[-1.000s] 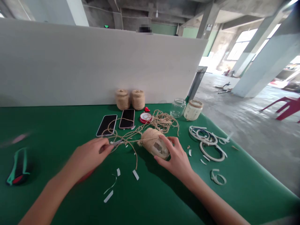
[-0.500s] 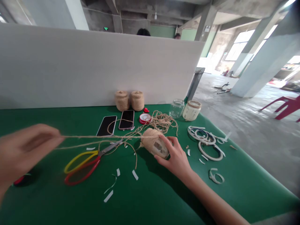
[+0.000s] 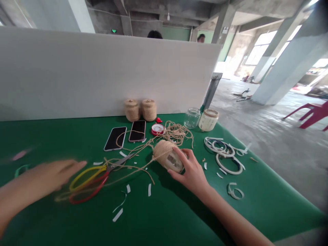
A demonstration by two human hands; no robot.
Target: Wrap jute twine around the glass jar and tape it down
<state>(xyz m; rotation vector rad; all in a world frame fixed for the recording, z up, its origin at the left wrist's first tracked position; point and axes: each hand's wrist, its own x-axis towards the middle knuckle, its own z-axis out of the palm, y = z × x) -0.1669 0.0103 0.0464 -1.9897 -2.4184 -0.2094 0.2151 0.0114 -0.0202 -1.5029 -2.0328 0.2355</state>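
My right hand (image 3: 190,171) grips a glass jar (image 3: 175,161) lying tilted on its side, its far part wrapped in jute twine (image 3: 162,152). Bare glass with a pale label-like patch shows near my fingers. From the jar a slack strand of twine (image 3: 123,177) runs left across the scissors (image 3: 109,168), ending in a blurred loop below my left hand. My left hand (image 3: 55,174), smeared by motion, hovers left of the scissors with its fingers stretched out to the right; I see no twine between them. The scissors have one yellow and one red handle.
Behind the jar lies a tangle of twine (image 3: 176,132) beside a red-rimmed tape roll (image 3: 157,129). Two phones (image 3: 115,138), two twine-covered jars (image 3: 149,111), a clear jar (image 3: 192,119) and a tape-covered jar (image 3: 208,120) stand or lie farther back. White rings (image 3: 229,164) and paper scraps (image 3: 118,215) are scattered about.
The twine that my left hand pulled taut now hangs slack and drops across the scissors. My left hand has moved down and its fingers have straightened. My right hand and the jar stay in place.
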